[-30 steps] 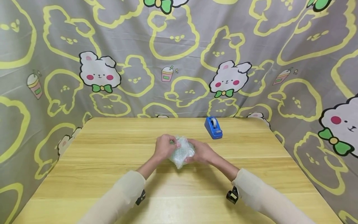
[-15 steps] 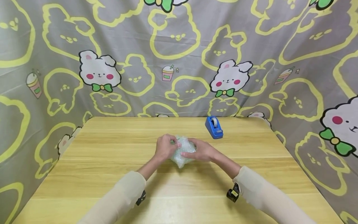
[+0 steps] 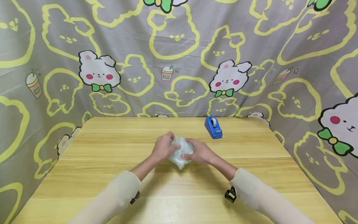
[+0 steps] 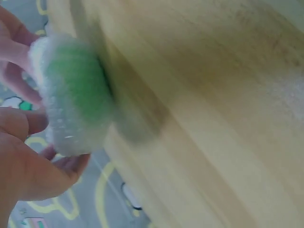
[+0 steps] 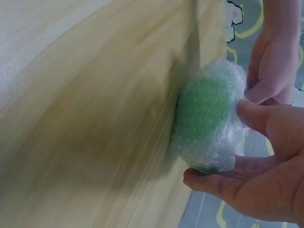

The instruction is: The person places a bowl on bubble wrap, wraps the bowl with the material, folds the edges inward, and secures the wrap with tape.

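A green object in clear bubble wrap (image 3: 179, 157) sits on the wooden table between both hands. What is inside cannot be told; only its green colour shows through (image 5: 204, 107). My left hand (image 3: 163, 147) holds the bundle's left side, its thumb on top and fingers around the far side. From the right, my right hand (image 3: 202, 151) grips the same bundle, thumb across the wrap and fingers curled behind and under it. In the left wrist view the bundle (image 4: 76, 95) is slightly blurred. The wrap's pointed end sticks out toward me.
A blue tape dispenser (image 3: 213, 127) with a roll of clear tape stands behind and to the right of the bundle. Patterned grey curtain (image 3: 187, 107) borders the table (image 3: 112, 133) at the back and sides.
My left thumb and fingers have spread from a pinch at the wrap's upper left to a hold around that side. My right thumb has moved up onto the wrap.
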`<state>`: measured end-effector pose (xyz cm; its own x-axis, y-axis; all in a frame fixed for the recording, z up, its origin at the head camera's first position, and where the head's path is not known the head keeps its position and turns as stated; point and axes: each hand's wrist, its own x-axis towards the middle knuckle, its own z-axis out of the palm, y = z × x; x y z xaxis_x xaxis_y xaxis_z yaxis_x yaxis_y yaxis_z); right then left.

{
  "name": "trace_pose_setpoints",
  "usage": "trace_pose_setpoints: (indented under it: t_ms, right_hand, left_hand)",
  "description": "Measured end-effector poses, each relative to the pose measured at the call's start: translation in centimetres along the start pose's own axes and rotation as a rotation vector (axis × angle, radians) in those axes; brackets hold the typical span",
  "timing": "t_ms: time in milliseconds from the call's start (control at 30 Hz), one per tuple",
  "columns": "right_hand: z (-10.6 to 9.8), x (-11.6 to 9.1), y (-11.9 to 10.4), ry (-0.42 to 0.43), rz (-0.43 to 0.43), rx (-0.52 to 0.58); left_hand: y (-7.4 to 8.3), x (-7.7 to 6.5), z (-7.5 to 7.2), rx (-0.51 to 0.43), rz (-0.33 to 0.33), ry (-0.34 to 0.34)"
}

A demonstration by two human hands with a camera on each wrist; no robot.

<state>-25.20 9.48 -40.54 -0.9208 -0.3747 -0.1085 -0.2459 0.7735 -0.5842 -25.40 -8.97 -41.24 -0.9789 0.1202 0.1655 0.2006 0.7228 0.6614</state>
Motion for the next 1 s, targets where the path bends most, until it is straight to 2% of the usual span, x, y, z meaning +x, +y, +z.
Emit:
trace_pose_setpoints:
  t_ms: [167, 267, 367, 533, 867, 1000]
  right_hand:
    - [-0.1, 0.0, -0.3, -0.003, 0.004, -0.012]
    - [-0.1, 0.0, -0.4, -0.001, 0.008, -0.004]
    - [-0.1, -0.1, -0.5, 0.002, 0.008, 0.000]
    - [0.1, -0.2, -0.5, 0.002, 0.007, -0.001]
    - [0.1, -0.2, -0.4, -0.011, 0.003, 0.047]
    - [0.1, -0.2, -0.3, -0.019, 0.004, 0.059]
  left_hand:
    - [1.2, -1.2, -1.4, 0.029, -0.018, -0.123]
    - [1.8, -2.1, -2.0, 0.012, -0.004, -0.207]
    - [2.1, -2.9, -2.1, 0.012, 0.024, -0.264]
    - [1.9, -3.5, -1.6, 0.038, 0.038, -0.315]
    - [0.8, -3.0, -1.4, -0.043, -0.029, -0.397]
    - [0.6, -2.9, -1.3, -0.017, 0.000, -0.409]
